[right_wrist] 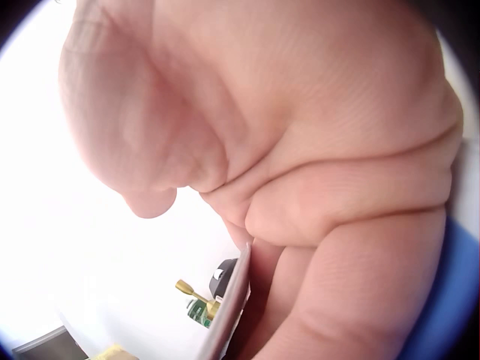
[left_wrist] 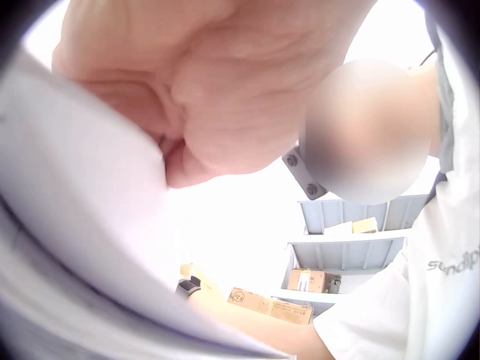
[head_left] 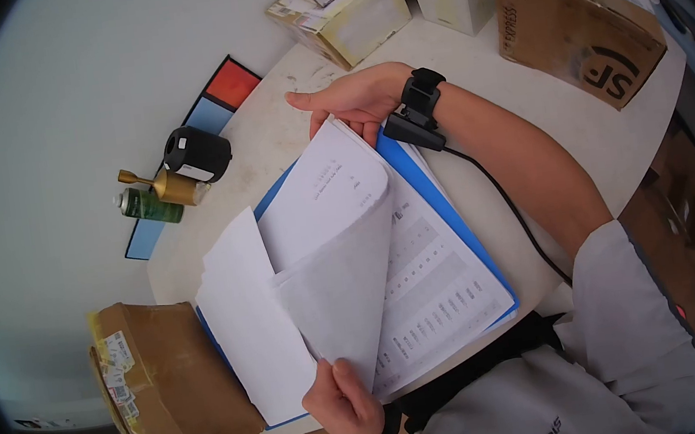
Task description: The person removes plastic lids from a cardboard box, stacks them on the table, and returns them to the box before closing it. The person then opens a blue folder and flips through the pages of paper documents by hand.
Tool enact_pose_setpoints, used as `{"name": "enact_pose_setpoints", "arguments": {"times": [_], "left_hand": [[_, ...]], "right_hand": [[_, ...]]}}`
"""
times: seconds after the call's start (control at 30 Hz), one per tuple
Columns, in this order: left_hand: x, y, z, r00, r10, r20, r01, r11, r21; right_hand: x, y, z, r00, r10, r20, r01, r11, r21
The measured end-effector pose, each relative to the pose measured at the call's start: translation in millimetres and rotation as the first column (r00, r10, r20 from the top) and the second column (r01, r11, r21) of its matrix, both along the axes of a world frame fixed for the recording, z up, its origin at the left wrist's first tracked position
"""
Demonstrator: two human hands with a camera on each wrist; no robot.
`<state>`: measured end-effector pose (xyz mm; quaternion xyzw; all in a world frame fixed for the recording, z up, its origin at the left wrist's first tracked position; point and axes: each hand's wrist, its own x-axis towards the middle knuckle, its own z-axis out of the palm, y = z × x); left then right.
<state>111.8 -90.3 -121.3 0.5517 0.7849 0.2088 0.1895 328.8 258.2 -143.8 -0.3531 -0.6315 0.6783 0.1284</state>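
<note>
A blue folder [head_left: 440,197] lies spread on the table with printed sheets [head_left: 439,292] on it. Turned white pages [head_left: 335,292] slant across the middle, with their lower corner pinched between thumb and fingers of my left hand [head_left: 345,408]. In the left wrist view, my left hand [left_wrist: 225,82] grips the edge of a white page [left_wrist: 82,172]. At the pages' far edge, my right hand [head_left: 359,98] has its thumb stretched out and its fingers curled at the sheets. The right wrist view shows my right hand [right_wrist: 322,150] with a paper edge [right_wrist: 231,307] against its curled fingers.
Beyond the folder stand a black container [head_left: 197,155], a golden object [head_left: 177,188] and a green bottle [head_left: 151,206]. An open cardboard box [head_left: 180,376] sits at the left edge. A brown carton [head_left: 580,28] and several other boxes stand at the back. A black cable [head_left: 507,206] hangs from my right wrist.
</note>
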Motion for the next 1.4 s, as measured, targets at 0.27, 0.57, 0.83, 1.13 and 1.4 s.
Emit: {"name": "enact_pose_setpoints", "arguments": {"times": [0.27,0.57,0.83,1.13,1.4], "left_hand": [[-45.3,0.6,-18.2,0.635,0.275,0.722,-0.767,0.336,0.547],[-83.8,-70.0,-42.0,0.830,0.366,0.421,-0.507,0.811,0.293],[-34.1,-52.9,-4.7,0.936,-0.350,-0.017,0.312,0.812,0.493],[-4.6,7.7,18.6,0.770,-0.531,-0.353,0.575,0.818,0.024],[-35.7,-8.8,-24.3,0.994,0.007,0.105,-0.049,0.915,0.400]], "right_hand": [[-3.2,5.1,-5.0,0.998,0.009,0.064,-0.009,1.000,0.005],[-5.5,8.1,-3.5,0.974,0.099,0.204,-0.144,0.965,0.219],[-6.6,4.9,-2.5,0.970,0.073,0.232,-0.123,0.970,0.210],[-4.4,2.5,-4.5,0.985,0.053,0.162,-0.075,0.988,0.136],[-7.4,-6.2,5.5,0.978,-0.113,0.175,0.108,0.993,0.040]]}}
